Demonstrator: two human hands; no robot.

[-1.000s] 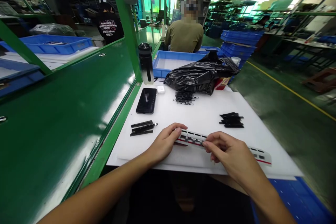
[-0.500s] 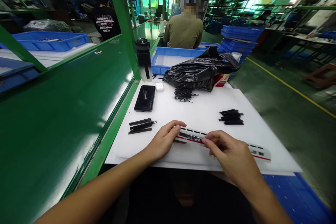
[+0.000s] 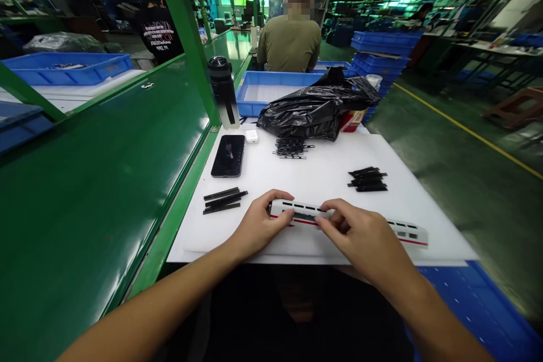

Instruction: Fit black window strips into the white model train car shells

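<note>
A long white train-like shell point(image 3: 305, 207) with dark window slots and a red stripe lies across both hands above the white foam sheet. My left hand point(image 3: 261, 223) grips its left end, thumb on the front side and fingers on the top edge. Around the middle of the shell, my right hand point(image 3: 356, 229) pinches it between thumb and fingers. A second white piece point(image 3: 409, 233), or the same shell's far end, shows to the right behind my right hand; which one is unclear. Dark strips lie at the left point(image 3: 224, 200) and right point(image 3: 368, 179), with thin black frames point(image 3: 292, 148) farther back.
A phone point(image 3: 228, 156), white earbud case point(image 3: 251, 136) and bottle point(image 3: 224, 93) stand at the back left. Behind the frames are a black plastic bag point(image 3: 314, 107) and blue tray point(image 3: 271, 82). A green post point(image 3: 190, 39) rises at left; a person point(image 3: 290, 42) sits beyond.
My left thumb has moved onto the front of the shell, and its left end now tilts more upright. The whole view has shifted slightly.
</note>
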